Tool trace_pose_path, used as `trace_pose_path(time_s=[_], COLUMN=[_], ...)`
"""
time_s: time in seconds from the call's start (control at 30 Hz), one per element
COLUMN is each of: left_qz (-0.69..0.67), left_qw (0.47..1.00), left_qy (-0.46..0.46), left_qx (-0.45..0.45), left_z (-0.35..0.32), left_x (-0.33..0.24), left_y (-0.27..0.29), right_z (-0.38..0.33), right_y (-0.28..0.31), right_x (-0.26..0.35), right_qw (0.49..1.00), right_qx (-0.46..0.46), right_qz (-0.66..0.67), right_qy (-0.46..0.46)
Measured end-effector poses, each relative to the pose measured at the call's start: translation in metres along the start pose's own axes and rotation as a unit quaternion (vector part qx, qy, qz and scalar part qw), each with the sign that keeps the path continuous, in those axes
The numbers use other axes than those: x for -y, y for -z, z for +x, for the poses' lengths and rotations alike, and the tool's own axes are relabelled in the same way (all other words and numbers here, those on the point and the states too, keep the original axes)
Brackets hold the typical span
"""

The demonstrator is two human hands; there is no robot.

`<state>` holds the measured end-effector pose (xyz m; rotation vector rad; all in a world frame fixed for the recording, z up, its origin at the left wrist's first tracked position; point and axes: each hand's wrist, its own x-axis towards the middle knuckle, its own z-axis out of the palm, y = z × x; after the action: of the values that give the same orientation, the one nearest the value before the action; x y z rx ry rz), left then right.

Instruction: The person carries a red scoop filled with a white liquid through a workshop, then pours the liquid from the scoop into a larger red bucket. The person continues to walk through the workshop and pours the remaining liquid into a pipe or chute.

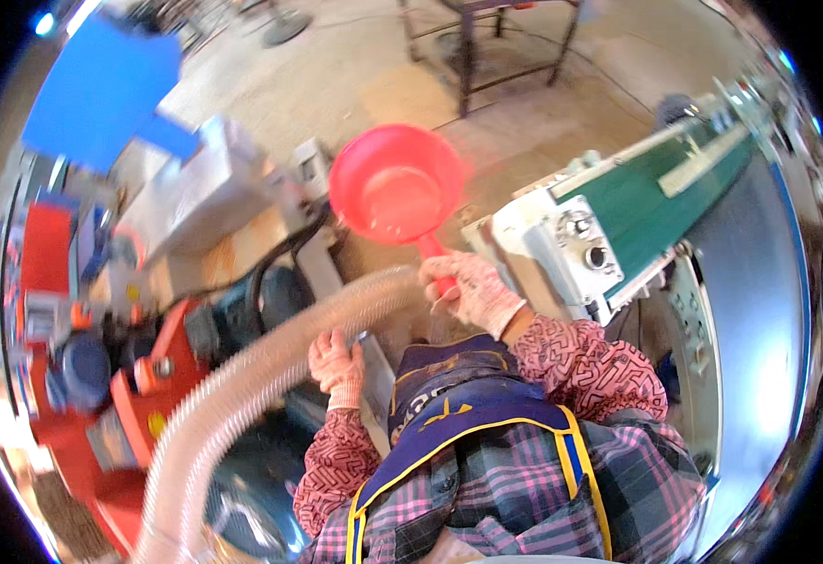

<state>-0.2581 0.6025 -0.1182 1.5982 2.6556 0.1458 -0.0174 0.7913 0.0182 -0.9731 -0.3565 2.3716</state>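
Red scoop held up by the right hand; left hand laid on the ribbed hose.

Observed right hand, gloved, fingers pressed together in a fist around the handle of a red plastic scoop, bowl raised and tilted open toward the camera, just above the upper end of the hose. Noted left hand, gloved, fingers curled over the clear ribbed hose, resting against its upper side; firmness of that grip not determinable. Found red machine to the left of the hose, touching or close under it. Recorded green conveyor belt on a white frame well to the right of the hose, beyond the scoop. Logged concrete floor above the hose end, behind the scoop.
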Motion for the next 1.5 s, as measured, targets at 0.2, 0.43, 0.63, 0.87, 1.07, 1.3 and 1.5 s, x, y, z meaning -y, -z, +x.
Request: trace_pose_path(time_s=[0.2,0.43,0.63,0.87,1.07,1.3,1.5], left_qz=[0.126,0.161,0.116,-0.301,-0.719,-0.589,-0.659], left_qw=[0.969,0.922,0.937,0.842,0.324,0.193,0.444], left_qy=[-0.173,-0.168,-0.194,-0.397,-0.15,-0.114,-0.047], left_qx=[0.125,0.31,0.268,0.208,0.596,0.777,0.605], left_z=[0.097,0.142,0.154,0.238,0.301,0.489,0.619], left_x=[-0.016,-0.024,-0.038,-0.197,-0.322,-0.323,-0.263], left_y=[-0.009,-0.058,-0.047,0.074,0.119,0.132,0.125], right_z=[-0.013,-0.034,-0.058,-0.058,-0.029,0.155,0.31], right_y=[-0.034,-0.041,-0.064,-0.042,-0.05,-0.104,-0.143], right_x=[0.041,0.094,0.13,0.159,0.213,0.282,0.316], right_qw=[0.996,0.998,0.982,0.9,0.913,0.902,0.928], right_qx=[-0.011,-0.026,-0.068,-0.02,-0.229,-0.227,-0.099], right_qz=[-0.069,0.007,-0.096,-0.305,-0.27,-0.298,-0.292], right_qy=[0.058,0.06,0.147,0.311,0.2,0.215,0.209])
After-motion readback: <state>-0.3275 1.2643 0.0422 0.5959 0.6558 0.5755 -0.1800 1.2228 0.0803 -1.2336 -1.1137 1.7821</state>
